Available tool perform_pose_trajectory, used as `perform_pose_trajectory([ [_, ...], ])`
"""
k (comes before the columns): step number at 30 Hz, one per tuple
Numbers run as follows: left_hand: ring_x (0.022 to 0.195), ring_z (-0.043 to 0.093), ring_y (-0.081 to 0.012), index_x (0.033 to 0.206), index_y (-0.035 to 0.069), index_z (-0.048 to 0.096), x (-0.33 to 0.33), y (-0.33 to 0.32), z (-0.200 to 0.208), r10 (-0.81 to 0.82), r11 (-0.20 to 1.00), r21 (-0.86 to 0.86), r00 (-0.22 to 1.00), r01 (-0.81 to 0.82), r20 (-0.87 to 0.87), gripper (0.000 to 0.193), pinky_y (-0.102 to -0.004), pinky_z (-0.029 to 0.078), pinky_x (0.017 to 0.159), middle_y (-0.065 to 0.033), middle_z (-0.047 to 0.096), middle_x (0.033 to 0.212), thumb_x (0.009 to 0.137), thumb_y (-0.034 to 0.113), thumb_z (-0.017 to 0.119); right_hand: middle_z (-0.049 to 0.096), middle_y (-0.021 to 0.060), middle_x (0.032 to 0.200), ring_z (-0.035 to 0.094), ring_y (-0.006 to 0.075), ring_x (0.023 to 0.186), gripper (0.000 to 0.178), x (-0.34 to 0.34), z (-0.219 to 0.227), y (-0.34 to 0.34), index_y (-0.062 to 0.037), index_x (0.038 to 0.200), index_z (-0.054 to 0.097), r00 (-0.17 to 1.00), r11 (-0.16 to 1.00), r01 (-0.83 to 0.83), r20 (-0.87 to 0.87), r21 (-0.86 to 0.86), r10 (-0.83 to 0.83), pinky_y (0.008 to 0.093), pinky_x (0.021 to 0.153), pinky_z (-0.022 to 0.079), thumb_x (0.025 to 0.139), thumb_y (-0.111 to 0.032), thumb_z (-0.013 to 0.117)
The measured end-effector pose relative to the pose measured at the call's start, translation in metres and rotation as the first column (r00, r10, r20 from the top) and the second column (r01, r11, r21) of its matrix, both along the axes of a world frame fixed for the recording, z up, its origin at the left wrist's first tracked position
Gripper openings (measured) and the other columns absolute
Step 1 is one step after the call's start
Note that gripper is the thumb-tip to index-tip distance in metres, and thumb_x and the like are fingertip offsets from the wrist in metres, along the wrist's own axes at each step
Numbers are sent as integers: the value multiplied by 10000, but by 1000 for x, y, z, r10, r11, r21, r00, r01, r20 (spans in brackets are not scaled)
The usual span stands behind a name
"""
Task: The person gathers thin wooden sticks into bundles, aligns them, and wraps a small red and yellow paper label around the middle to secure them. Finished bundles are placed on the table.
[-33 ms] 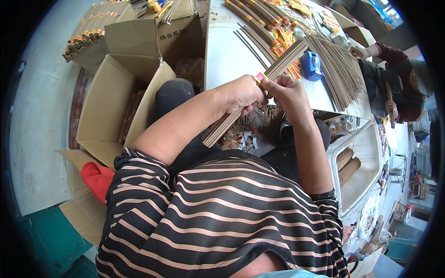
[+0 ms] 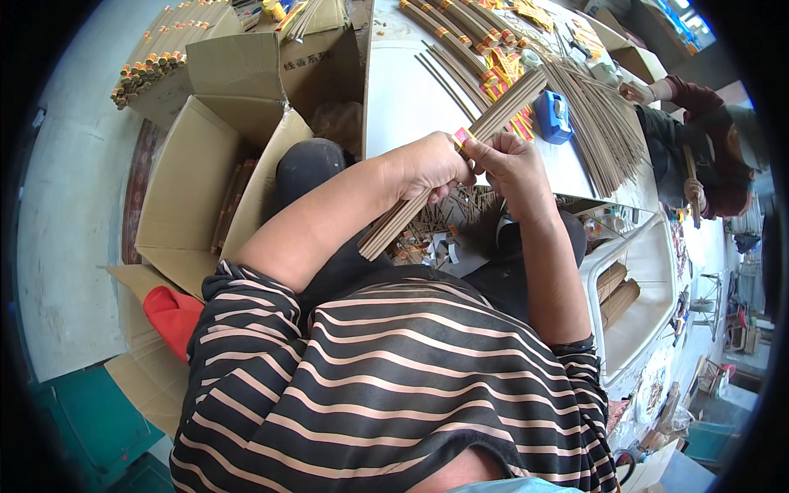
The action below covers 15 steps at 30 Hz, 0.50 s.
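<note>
A bundle of thin brown incense sticks (image 2: 511,103) slants across in front of me, its far end over the table and its near end above my lap. My left hand (image 2: 434,167) is closed round its middle. A small red and yellow paper label (image 2: 462,137) lies against the bundle beside that hand. My right hand (image 2: 514,168) pinches at the label with thumb and fingers, touching the sticks. Beyond it a blue tape dispenser (image 2: 552,119) stands on the table, beside a wide fan of loose incense sticks (image 2: 598,127).
The white table (image 2: 403,90) carries banded bundles (image 2: 448,33) and scattered paper labels (image 2: 503,66). To the left, an open cardboard box (image 2: 177,197) holds bundles. A white tub (image 2: 649,304) with sticks stands at right. Broken sticks litter the space below. Another person (image 2: 707,148) is at the far right.
</note>
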<state>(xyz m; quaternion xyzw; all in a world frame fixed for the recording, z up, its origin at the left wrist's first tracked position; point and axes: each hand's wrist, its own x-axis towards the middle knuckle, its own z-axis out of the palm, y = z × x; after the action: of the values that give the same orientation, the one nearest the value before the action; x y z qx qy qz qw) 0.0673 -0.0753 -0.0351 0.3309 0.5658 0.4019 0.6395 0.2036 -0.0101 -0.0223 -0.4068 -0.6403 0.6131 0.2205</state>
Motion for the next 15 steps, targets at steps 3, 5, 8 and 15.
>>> perform_pose_trajectory([
  [3, 347, 400, -70, 726, 12, 578, -1, 0, -1, -7, 1000, 12, 1000, 7, 13, 59, -221, 317, 298, -24, 513, 562, 689, -33, 582, 534, -2, 585, 389, 26, 444, 265, -1, -1, 0, -42, 713, 563, 1000, 1000, -19, 10, 24, 19, 174, 392, 270, 804, -252, 695],
  [5, 349, 401, -69, 734, 13, 573, -1, -2, -1, -2, 1000, 17, 999, 1, 35, 71, -218, 317, 299, -21, 513, 571, 691, -42, 588, 544, -3, 603, 376, 17, 443, 263, -1, -1, 0, -58, 724, 557, 999, 998, -34, 12, 47, 33, 166, 390, 251, 812, -269, 687],
  [8, 353, 402, -66, 746, 17, 568, 0, -4, 3, 3, 998, 58, 1000, -5, 18, 93, -215, 315, 302, -16, 511, 583, 692, -54, 594, 544, -7, 598, 378, 15, 453, 256, 1, 2, -2, -60, 727, 561, 999, 998, -47, 4, 50, 47, 166, 399, 252, 813, -264, 687],
  [15, 396, 426, -76, 839, 17, 570, 12, -11, 13, 50, 994, 105, 988, -35, -148, 94, -222, 330, 341, -7, 506, 595, 749, -11, 573, 574, 29, 631, 504, 67, 564, 274, 6, -2, -13, 4, 727, 572, 999, 998, 14, -34, 59, -12, 211, 510, 413, 790, -222, 715],
])
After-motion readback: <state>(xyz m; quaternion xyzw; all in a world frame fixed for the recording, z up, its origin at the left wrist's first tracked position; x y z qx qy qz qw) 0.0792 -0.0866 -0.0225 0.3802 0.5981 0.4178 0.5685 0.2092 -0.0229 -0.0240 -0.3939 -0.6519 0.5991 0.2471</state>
